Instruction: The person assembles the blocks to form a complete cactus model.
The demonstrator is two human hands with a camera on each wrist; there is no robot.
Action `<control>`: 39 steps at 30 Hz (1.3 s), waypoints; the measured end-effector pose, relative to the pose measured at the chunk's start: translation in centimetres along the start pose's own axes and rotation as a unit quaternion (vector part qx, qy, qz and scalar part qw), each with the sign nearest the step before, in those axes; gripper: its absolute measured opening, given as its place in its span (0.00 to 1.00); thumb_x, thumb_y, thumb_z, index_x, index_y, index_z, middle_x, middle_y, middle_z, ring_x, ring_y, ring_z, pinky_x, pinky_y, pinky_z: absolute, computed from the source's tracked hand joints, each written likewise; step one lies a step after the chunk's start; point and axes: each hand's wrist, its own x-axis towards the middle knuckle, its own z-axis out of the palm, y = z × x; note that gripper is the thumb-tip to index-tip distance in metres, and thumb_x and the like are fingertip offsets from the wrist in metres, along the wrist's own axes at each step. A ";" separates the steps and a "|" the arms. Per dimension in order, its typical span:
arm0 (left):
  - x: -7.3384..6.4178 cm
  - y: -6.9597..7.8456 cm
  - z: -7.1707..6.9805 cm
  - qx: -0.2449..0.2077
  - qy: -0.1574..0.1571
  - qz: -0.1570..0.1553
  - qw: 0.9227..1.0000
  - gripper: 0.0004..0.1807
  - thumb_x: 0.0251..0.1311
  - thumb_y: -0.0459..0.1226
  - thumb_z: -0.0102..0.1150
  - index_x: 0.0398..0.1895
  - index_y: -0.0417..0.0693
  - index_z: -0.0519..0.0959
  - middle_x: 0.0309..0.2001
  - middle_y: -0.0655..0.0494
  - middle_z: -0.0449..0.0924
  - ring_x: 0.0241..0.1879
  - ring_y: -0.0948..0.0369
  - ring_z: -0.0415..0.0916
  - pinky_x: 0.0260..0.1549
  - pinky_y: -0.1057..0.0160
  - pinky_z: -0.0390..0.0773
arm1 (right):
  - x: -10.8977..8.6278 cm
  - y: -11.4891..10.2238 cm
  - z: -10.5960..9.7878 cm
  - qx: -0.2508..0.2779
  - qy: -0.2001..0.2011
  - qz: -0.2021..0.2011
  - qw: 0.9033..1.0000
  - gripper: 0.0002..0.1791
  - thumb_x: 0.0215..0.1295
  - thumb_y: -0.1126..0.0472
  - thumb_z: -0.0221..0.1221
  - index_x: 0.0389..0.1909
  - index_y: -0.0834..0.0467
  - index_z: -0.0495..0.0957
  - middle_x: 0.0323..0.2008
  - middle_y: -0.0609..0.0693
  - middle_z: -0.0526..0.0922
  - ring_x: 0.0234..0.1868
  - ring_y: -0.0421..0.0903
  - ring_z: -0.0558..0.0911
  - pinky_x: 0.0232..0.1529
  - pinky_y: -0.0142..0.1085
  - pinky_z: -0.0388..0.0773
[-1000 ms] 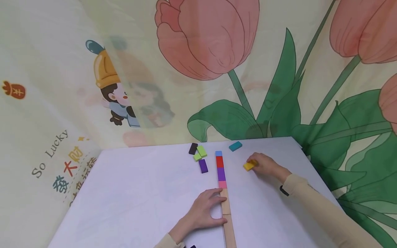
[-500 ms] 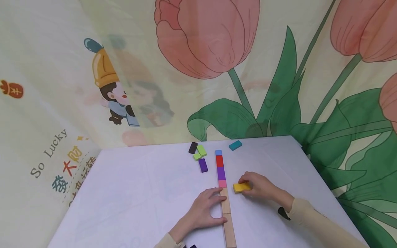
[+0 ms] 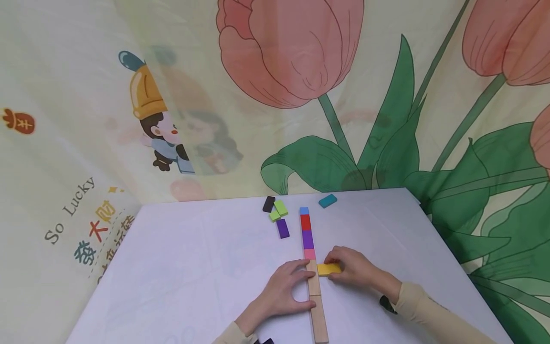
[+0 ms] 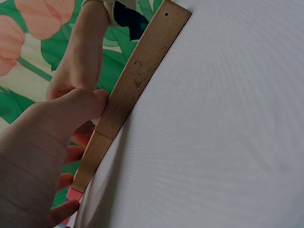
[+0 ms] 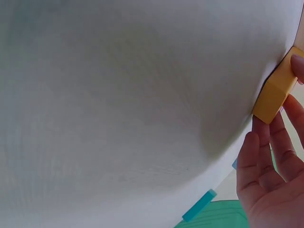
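Watching remotely: right hand [image 3: 354, 267] pinches yellow block [image 3: 325, 270], seemingly touching the upper wooden block [image 3: 315, 285] at three o'clock; left hand [image 3: 284, 291], fingers spread, touches the row [image 3: 307, 239] at nine; I judge overpushing from three could skew that row

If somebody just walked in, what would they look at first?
Probably the huge pink tulip on the backdrop, above the far edge of the white table. Then the line of blocks, with blue, red, purple and pink at its far end and bare wood nearer the person. Beside the wood, the right hand holds a bright yellow block.
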 end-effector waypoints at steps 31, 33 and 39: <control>-0.1 0.3 0.0 -0.009 -0.013 -0.018 1.000 0.31 0.56 0.63 0.61 0.61 0.63 0.76 0.71 0.61 0.64 0.67 0.62 0.63 0.61 0.53 0.70 | 12.6 7.0 -3.7 0.134 0.176 0.264 0.939 0.36 0.68 0.49 0.58 0.60 0.77 0.67 0.56 0.73 0.69 0.56 0.66 0.72 0.55 0.57 0.72; -0.1 0.3 -0.1 -0.009 -0.014 -0.019 1.000 0.32 0.56 0.63 0.61 0.61 0.63 0.76 0.71 0.61 0.64 0.67 0.62 0.63 0.61 0.53 0.70 | 13.2 6.7 -3.6 0.127 0.173 0.281 0.935 0.38 0.67 0.47 0.58 0.60 0.78 0.66 0.55 0.74 0.67 0.56 0.68 0.71 0.52 0.58 0.72; -0.1 0.3 -0.2 -0.006 -0.014 -0.018 1.000 0.31 0.56 0.62 0.61 0.61 0.63 0.76 0.70 0.61 0.64 0.67 0.62 0.63 0.61 0.53 0.70 | 13.8 5.9 -3.5 0.128 0.194 0.307 0.923 0.35 0.63 0.50 0.61 0.56 0.77 0.69 0.53 0.74 0.66 0.55 0.67 0.69 0.51 0.58 0.72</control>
